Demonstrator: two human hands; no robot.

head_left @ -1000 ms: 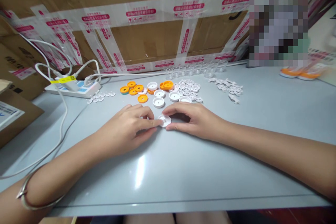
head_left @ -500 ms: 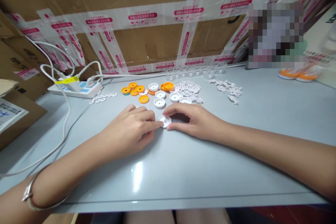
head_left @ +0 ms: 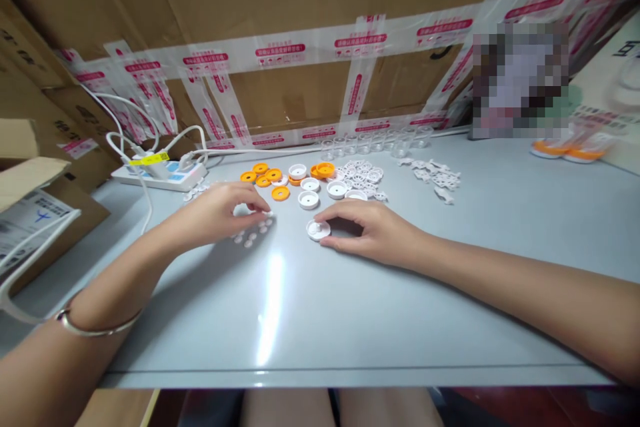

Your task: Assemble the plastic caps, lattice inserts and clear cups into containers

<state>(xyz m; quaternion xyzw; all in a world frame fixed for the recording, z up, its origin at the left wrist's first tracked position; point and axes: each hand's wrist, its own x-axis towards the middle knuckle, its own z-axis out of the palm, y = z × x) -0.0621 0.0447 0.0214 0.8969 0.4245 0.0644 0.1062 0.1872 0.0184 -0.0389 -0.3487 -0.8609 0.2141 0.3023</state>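
My right hand (head_left: 373, 230) pinches the rim of a round white plastic cap (head_left: 315, 232) lying on the grey table; a small raised part shows at its centre. To its left, my left hand (head_left: 225, 210) has thumb and forefinger closed at a tiny white piece (head_left: 270, 214). Several small white discs (head_left: 251, 239) lie just below those fingertips, partly covered by the hand. Beyond the hands sit white ring-shaped caps (head_left: 309, 199) and orange caps (head_left: 281, 193), with a heap of white openwork wheels (head_left: 363, 173) beside them.
Clear plastic cups (head_left: 375, 141) line the back, before a large taped cardboard box (head_left: 295, 93). White bracket-like pieces (head_left: 435, 177) lie at right. A power strip (head_left: 160, 177) with cables stands at back left. Orange-based clear containers (head_left: 570, 149) are at far right.
My left hand has moved left, away from the white cap, uncovering small white discs on the table. My right hand keeps its hold on the cap. The view has shifted slightly.
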